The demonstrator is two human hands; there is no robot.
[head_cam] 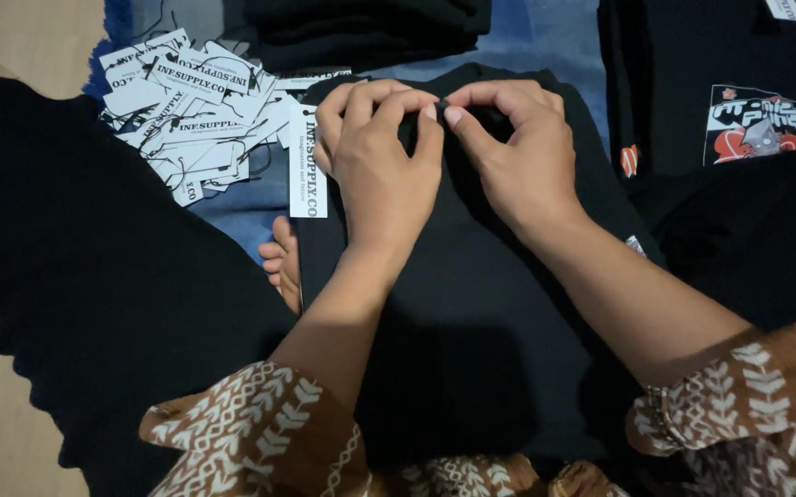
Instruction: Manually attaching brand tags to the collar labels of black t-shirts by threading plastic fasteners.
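A folded black garment (471, 304) lies in front of me. My left hand (379, 156) and my right hand (517, 152) meet at its upper middle, fingertips pinched together on the black fabric near the collar. What sits between the fingertips is too small and dark to tell. A white rectangular paper tag (307, 166) lies just left of my left hand, on the garment's edge. Brown patterned sleeves cover both my forearms near the bottom.
A pile of several white paper tags with strings (186, 110) lies at upper left. A stack of black folded clothes (370, 32) sits at the top. A black shirt with a colourful print (755, 124) lies right. Toes (280, 258) show beside the garment.
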